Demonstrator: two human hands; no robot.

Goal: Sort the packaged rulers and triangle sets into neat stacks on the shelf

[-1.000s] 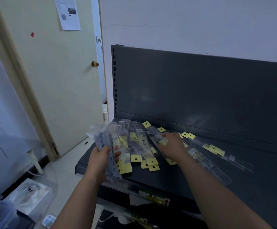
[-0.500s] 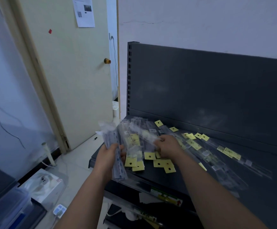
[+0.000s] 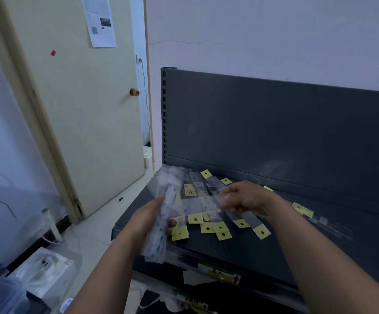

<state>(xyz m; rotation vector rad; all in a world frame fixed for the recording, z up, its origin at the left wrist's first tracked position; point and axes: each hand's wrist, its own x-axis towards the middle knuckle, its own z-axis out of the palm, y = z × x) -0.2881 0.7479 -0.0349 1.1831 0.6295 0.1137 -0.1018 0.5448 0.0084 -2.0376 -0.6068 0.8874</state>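
Ruler bundle [image 3: 156, 244] gripped by left hand [image 3: 147, 217]; right hand [image 3: 248, 198] fingers [image 3: 229, 192] pinch one packet [image 3: 200, 206].

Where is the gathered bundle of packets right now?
Head view, left of centre: the bundle is held in the left hand, over the shelf's front-left edge, beside the scattered packets.

door [image 3: 82, 132]: cream, brass knob [image 3: 134, 92], paper sheet [image 3: 99, 20] taped | wall [image 3: 274, 23]: white, hairline crack [image 3: 193, 43] | floor [image 3: 98, 234]: pale | light: dim

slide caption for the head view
Left hand grips a bundle of clear packaged rulers; right hand pinches one clear packet over the dark metal shelf.
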